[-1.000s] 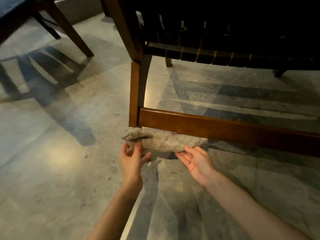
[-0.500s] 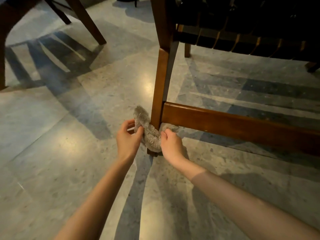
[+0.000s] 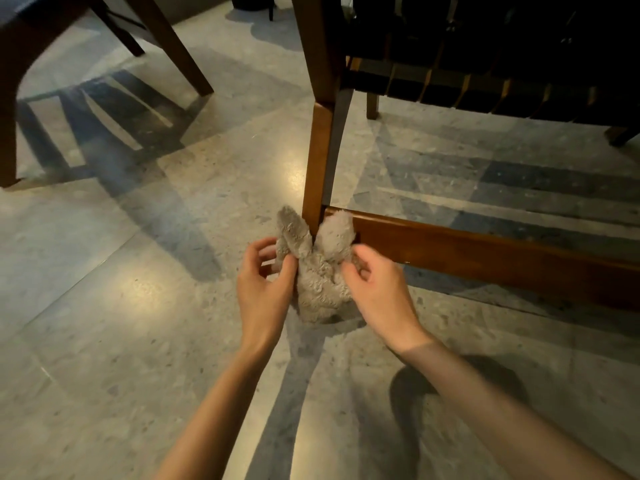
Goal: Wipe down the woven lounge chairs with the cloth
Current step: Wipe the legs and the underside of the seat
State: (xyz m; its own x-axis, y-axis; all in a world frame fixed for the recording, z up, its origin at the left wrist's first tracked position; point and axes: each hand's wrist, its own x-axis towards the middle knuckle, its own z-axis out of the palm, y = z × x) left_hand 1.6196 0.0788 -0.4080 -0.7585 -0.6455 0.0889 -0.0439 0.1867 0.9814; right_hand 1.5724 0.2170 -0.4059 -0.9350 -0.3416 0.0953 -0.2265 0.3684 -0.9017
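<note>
Now both my hands, left hand (image 3: 265,289) and right hand (image 3: 379,289), pinch the cloth (image 3: 317,271) wrapped round the chair leg (image 3: 317,174).

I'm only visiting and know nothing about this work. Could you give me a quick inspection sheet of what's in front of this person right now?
Surface: speckled stone floor, glossy, with light patches and shadows.
Job's things: fluffy grey cloth looped round the foot of the chair leg, its two ends sticking up on either side; a low rail joins the leg there; dark woven seat above.
Clutter: nothing seen.
Grippers (hands): left hand pinches the cloth's left end; right hand pinches its right end.
Cables: nothing seen.
Surroundings: legs of a second chair at upper left; the room is dim.
</note>
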